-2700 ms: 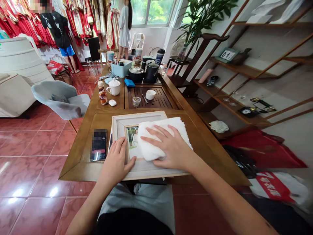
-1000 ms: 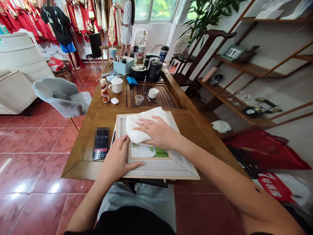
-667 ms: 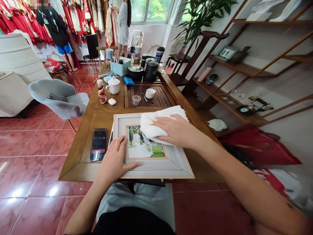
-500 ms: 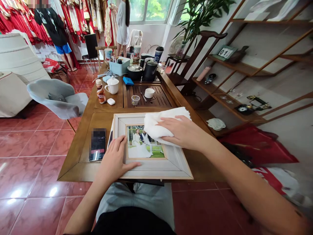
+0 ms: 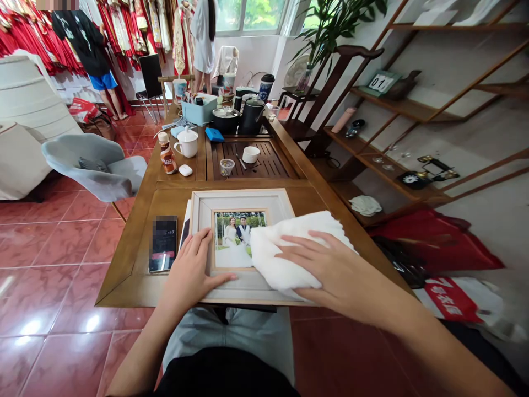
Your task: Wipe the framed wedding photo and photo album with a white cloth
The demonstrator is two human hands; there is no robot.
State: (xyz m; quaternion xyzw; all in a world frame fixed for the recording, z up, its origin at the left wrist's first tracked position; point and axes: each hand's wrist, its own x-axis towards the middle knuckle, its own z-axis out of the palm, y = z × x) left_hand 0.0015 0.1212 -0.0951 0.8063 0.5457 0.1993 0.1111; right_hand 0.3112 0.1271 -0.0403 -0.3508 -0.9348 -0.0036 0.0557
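A pale wooden picture frame (image 5: 235,200) with a wedding photo lies flat at the near end of the wooden table (image 5: 136,242). My left hand (image 5: 189,272) rests open and flat on the frame's lower left corner, fingers spread. My right hand (image 5: 333,270) lies flat on a folded white cloth (image 5: 289,248), pressing it onto the frame's lower right part. The cloth hides the photo's right side and the frame's right edge.
A dark phone (image 5: 163,243) lies left of the frame. Further along the table are a small bottle (image 5: 167,156), a white teapot (image 5: 187,143), cups on a slatted tea tray (image 5: 264,160), kettles and a blue box. A grey chair (image 5: 93,168) stands left, wooden shelves right. Two people stand by red garments.
My right hand has slid the white cloth from the frame's upper right down to its lower right corner. My left hand has stayed on the lower left corner.
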